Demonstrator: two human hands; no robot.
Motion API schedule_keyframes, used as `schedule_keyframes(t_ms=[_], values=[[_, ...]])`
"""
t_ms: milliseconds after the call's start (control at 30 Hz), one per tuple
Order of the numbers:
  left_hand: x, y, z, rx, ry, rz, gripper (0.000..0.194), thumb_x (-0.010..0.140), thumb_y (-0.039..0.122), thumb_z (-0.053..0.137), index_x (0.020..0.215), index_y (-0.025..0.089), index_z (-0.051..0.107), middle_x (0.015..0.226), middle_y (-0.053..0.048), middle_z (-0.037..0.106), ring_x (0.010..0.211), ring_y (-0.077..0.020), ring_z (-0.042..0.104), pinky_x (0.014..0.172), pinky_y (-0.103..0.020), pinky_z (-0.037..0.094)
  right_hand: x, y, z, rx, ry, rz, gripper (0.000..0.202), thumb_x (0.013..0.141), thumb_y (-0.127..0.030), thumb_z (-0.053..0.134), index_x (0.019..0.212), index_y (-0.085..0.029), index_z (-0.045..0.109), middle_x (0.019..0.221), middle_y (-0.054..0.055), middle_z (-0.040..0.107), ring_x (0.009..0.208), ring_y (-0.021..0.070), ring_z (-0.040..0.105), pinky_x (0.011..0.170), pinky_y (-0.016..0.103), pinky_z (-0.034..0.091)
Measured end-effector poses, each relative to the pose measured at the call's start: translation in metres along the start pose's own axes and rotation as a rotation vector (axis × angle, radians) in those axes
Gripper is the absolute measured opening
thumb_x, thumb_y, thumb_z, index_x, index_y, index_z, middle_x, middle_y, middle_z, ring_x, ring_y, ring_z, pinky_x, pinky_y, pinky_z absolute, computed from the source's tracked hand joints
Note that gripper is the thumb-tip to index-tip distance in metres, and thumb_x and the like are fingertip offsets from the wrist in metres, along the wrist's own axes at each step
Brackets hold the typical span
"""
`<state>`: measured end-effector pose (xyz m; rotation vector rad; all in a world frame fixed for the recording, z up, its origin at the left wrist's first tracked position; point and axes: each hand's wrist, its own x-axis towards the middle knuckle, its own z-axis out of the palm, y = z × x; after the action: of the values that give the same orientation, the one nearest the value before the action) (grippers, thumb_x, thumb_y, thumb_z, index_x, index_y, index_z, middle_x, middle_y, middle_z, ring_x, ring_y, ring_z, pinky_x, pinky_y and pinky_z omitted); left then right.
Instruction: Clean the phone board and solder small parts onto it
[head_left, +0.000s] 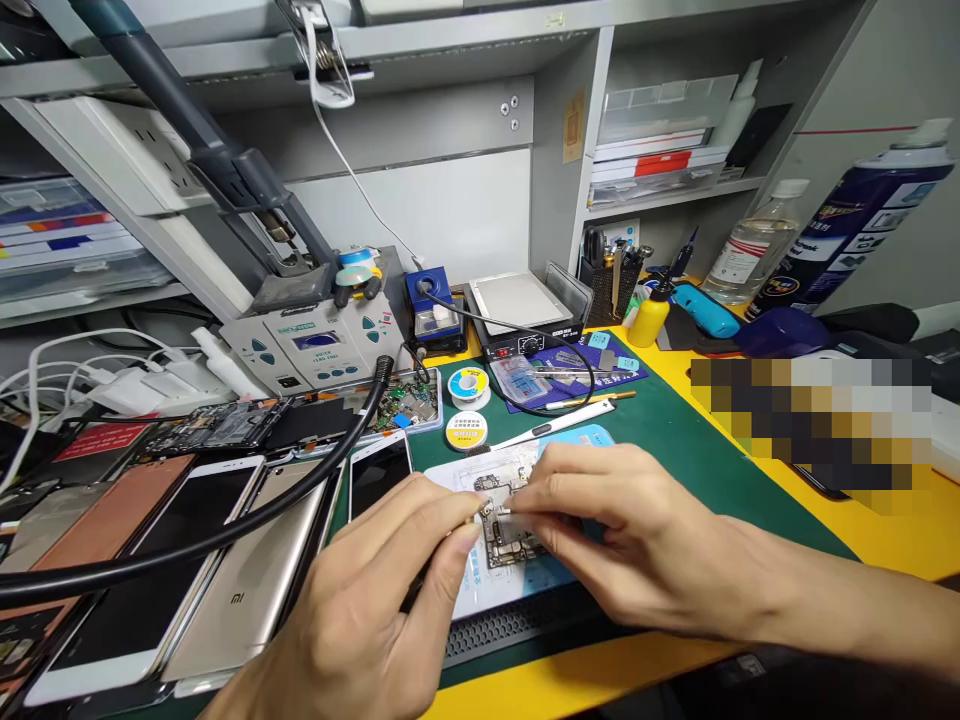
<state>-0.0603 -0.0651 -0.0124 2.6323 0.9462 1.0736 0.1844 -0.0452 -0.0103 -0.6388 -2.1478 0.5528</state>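
A phone circuit board [514, 548] lies on a white and blue work pad [472, 590] in front of me. My left hand [375, 590] is closed in a pinch over the board's left edge; a tiny metallic bit shows at its fingertips, too small to name. From the right, my right hand [637, 530] reaches over the board with thumb and fingers pressed together. Whatever it may grip is hidden behind the fingers. The fingertips of both hands are close together but apart, and cover part of the board.
Several phones [150, 560] lie at the left under a thick black hose [322, 480]. A hot-air station [322, 345], solder spool [469, 385], round tin [466, 431], soldering iron [547, 425] and heating plate [517, 305] stand or lie behind the pad. Bottles [757, 245] are at the right.
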Motion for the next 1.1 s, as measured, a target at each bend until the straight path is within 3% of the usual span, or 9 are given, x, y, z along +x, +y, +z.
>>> schedule_keyframes(t_ms=[167, 267, 367, 533, 800, 1100], values=[[0.000, -0.004, -0.001, -0.036, -0.095, 0.005, 0.029, 0.102, 0.003, 0.056, 0.124, 0.018, 0.066, 0.103, -0.005, 0.070, 0.096, -0.0146, 0.068, 0.089, -0.024, 0.057, 0.006, 0.006, -0.016, 0.044, 0.015, 0.210, 0.016, 0.098, -0.011, 0.069, 0.099, -0.012, 0.085, 0.083, 0.007, 0.078, 0.073, 0.0153, 0.068, 0.068, 0.026, 0.053], [0.001, -0.004, 0.000, -0.066, -0.116, -0.008, 0.025, 0.102, 0.003, 0.055, 0.119, 0.018, 0.067, 0.104, -0.003, 0.066, 0.096, -0.0121, 0.066, 0.086, -0.021, 0.055, 0.006, 0.008, -0.023, 0.046, -0.061, 0.349, 0.016, 0.098, -0.013, 0.068, 0.098, -0.015, 0.084, 0.085, 0.005, 0.079, 0.077, 0.0165, 0.069, 0.069, 0.027, 0.052], [0.001, -0.006, 0.002, -0.074, -0.125, -0.026, 0.026, 0.103, 0.003, 0.054, 0.120, 0.018, 0.066, 0.103, -0.002, 0.063, 0.094, -0.0097, 0.063, 0.085, -0.018, 0.053, 0.005, 0.011, -0.028, 0.040, -0.166, 0.391, 0.018, 0.101, -0.016, 0.065, 0.098, -0.015, 0.083, 0.088, 0.005, 0.078, 0.079, 0.0161, 0.069, 0.072, 0.027, 0.052], [-0.002, -0.009, 0.004, -0.074, -0.137, -0.089, 0.024, 0.103, 0.005, 0.055, 0.122, 0.019, 0.061, 0.105, -0.002, 0.063, 0.098, -0.0097, 0.062, 0.088, -0.018, 0.051, 0.002, 0.014, -0.031, 0.016, -0.225, 0.299, 0.021, 0.106, -0.023, 0.063, 0.100, -0.013, 0.080, 0.091, 0.006, 0.077, 0.080, 0.0160, 0.067, 0.073, 0.028, 0.051], [-0.001, -0.006, 0.002, -0.125, -0.154, -0.097, 0.024, 0.103, 0.002, 0.052, 0.116, 0.019, 0.062, 0.101, -0.001, 0.062, 0.096, -0.0094, 0.061, 0.088, -0.019, 0.050, -0.010, 0.011, -0.007, -0.020, -0.078, -0.012, 0.015, 0.103, -0.005, 0.059, 0.104, -0.001, 0.073, 0.088, 0.014, 0.068, 0.076, 0.0168, 0.060, 0.066, 0.029, 0.050], [0.001, -0.005, 0.003, -0.129, -0.153, -0.076, 0.023, 0.103, 0.001, 0.051, 0.113, 0.019, 0.061, 0.099, -0.001, 0.061, 0.093, -0.0087, 0.060, 0.084, -0.018, 0.050, -0.009, 0.012, -0.005, 0.024, -0.072, -0.031, 0.017, 0.100, -0.002, 0.060, 0.105, 0.004, 0.076, 0.087, 0.017, 0.071, 0.076, 0.0183, 0.064, 0.067, 0.029, 0.054]])
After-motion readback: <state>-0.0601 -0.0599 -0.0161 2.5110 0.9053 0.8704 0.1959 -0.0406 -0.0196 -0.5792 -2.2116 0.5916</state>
